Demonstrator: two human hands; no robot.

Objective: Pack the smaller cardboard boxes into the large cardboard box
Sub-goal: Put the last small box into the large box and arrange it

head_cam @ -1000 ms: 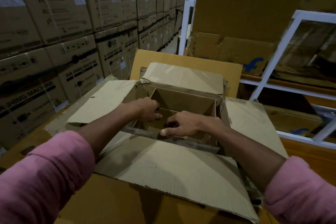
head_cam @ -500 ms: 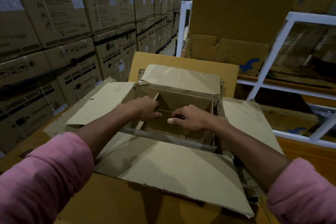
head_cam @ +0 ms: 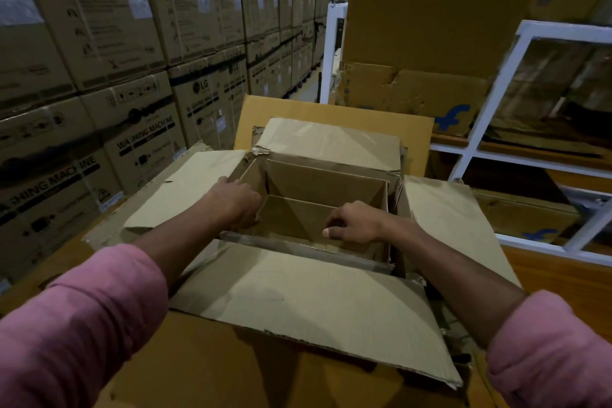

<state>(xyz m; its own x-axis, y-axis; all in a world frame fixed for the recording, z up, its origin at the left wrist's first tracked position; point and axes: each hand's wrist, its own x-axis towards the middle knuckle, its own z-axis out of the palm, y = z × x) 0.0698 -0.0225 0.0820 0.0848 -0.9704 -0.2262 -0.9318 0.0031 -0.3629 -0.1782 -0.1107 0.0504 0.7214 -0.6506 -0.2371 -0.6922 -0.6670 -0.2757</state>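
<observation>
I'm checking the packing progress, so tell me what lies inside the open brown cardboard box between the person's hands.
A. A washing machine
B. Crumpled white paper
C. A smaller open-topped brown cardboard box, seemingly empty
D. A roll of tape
C: inside the open brown cardboard box sits a smaller open-topped brown cardboard box, its interior showing bare cardboard, with the left hand and right hand at its edges.

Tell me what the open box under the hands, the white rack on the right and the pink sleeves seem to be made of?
Open box: matte brown corrugated cardboard, judging by its creases and torn, ragged flap edges.
White rack: probably painted metal; straight, smooth white bars, though the material is not certain.
Pink sleeves: soft matte cloth, bunched into folds at the cuffs.
</observation>
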